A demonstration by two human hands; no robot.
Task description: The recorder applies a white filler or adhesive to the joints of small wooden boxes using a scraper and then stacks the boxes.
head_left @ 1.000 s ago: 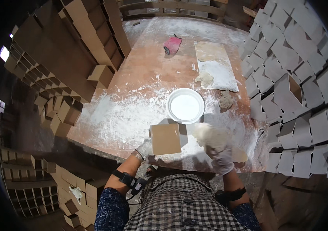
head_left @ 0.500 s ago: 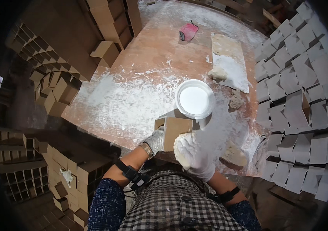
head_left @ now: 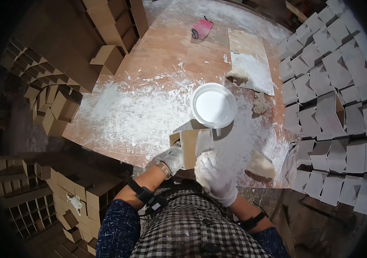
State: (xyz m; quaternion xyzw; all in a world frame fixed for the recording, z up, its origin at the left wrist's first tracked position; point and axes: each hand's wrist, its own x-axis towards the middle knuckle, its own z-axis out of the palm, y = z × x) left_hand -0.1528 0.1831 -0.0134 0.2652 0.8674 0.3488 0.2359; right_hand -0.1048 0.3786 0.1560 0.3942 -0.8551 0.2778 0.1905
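Observation:
Near the table's front edge, an open brown cardboard box (head_left: 188,149) is held up by my left hand (head_left: 174,158), which wears a grey knit glove and reaches partly into its open end. A white stripe of paint now runs along the right part of its upper face. My right hand (head_left: 218,182), in a white-smeared glove, grips a cream sponge (head_left: 201,168) pressed against that face at its near right edge. The right fingers are partly hidden by the white coating. Just beyond the box stands a round white tub (head_left: 195,114) of white paint.
Rows of white-coated boxes (head_left: 336,77) are stacked at the right. Brown boxes (head_left: 108,60) stand at the left, more (head_left: 69,182) at the lower left. On the white-smeared table (head_left: 119,120) lie a sponge chunk (head_left: 261,165), a paint-covered board (head_left: 252,56) and a pink cloth (head_left: 202,29).
The sponge has gone over the right part of the box's upper face, leaving a white stripe on the bare brown. The left hand still holds the box. The whole view has shifted slightly.

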